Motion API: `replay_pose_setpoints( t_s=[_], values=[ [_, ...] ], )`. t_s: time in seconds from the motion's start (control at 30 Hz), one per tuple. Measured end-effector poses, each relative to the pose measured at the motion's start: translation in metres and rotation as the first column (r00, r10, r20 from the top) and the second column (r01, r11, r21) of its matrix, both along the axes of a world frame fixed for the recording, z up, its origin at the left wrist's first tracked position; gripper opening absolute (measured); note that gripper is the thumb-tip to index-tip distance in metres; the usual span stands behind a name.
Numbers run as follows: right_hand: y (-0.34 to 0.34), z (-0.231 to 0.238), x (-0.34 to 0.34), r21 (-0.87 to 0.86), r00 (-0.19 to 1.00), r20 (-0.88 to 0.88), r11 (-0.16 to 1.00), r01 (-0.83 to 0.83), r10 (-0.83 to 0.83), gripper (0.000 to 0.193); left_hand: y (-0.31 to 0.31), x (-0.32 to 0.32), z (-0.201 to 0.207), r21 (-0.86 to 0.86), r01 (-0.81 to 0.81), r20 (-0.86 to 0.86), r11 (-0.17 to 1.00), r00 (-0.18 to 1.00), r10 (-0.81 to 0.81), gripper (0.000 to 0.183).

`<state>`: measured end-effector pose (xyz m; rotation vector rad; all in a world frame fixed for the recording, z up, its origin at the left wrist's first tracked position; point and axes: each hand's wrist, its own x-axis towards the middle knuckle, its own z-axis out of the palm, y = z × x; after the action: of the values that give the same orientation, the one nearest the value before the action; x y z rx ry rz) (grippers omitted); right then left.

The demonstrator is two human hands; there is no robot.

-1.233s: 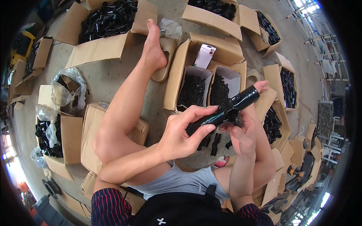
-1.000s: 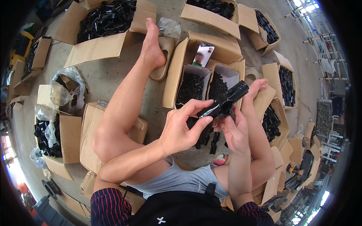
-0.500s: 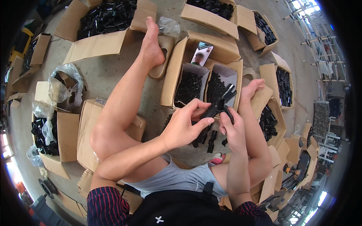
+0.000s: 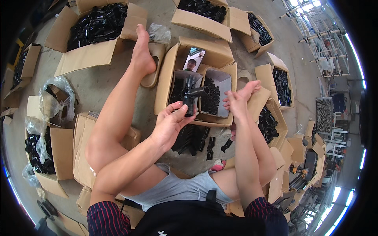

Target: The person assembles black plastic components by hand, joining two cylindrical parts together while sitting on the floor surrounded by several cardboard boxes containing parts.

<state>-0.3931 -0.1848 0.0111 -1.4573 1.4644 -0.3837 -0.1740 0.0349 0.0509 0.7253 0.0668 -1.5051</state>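
My left hand (image 4: pixel 175 122) is closed around the lower end of a black plastic tube connector (image 4: pixel 191 96). The connector stands roughly upright over the front of an open carton (image 4: pixel 163 92), and a short tube juts from it to the right. My right hand (image 4: pixel 235 105) is apart from it, by the carton's right side, with its fingers loosely extended and nothing visible in them. Two grey-lined bins sit in the carton; small black parts (image 4: pixel 210 96) fill the right one, and the connector partly hides the left. A phone (image 4: pixel 194 59) leans behind them.
Between my legs lie a pile of black connectors (image 4: pixel 185 139) and a few loose ones (image 4: pixel 211 148). Around me stand open cartons (image 4: pixel 84 61) full of black parts. Plastic bags (image 4: pixel 59 98) lie at left; metal racks (image 4: pixel 325 43) stand at far right.
My right hand has let go of the black connector and moved away from it. My left hand now holds the connector alone, turned more upright. The whole view has shifted slightly.
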Motion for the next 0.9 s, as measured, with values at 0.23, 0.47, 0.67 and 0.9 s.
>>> replay_pose_setpoints(
  t_s=[0.23, 0.47, 0.67, 0.9],
  values=[
    [-0.014, -0.081, 0.024, -0.406, 0.859, -0.402, 0.779, -0.478, 0.318, 0.022, -0.005, 0.012, 0.011, -0.001, -0.105, 0.062, 0.994, 0.993, 0.105, 0.020],
    [-0.013, -0.097, 0.049, -0.284, 0.795, -0.562, 0.849, -0.445, 0.229, 0.014, -0.003, 0.015, 0.012, -0.011, -0.148, 0.064, 0.989, 0.987, 0.148, 0.020],
    [0.015, -0.056, 0.052, -0.276, 0.991, -0.067, 0.952, -0.132, 0.118, 0.015, -0.004, 0.009, 0.012, 0.029, -0.150, 0.064, 0.988, 0.987, 0.148, 0.020],
    [0.106, 0.051, 0.087, -0.057, 0.803, 0.591, 0.997, -0.049, 0.073, 0.010, -0.004, -0.001, 0.005, 0.035, -0.175, 0.092, 0.984, 0.981, 0.172, 0.026]
  ],
)
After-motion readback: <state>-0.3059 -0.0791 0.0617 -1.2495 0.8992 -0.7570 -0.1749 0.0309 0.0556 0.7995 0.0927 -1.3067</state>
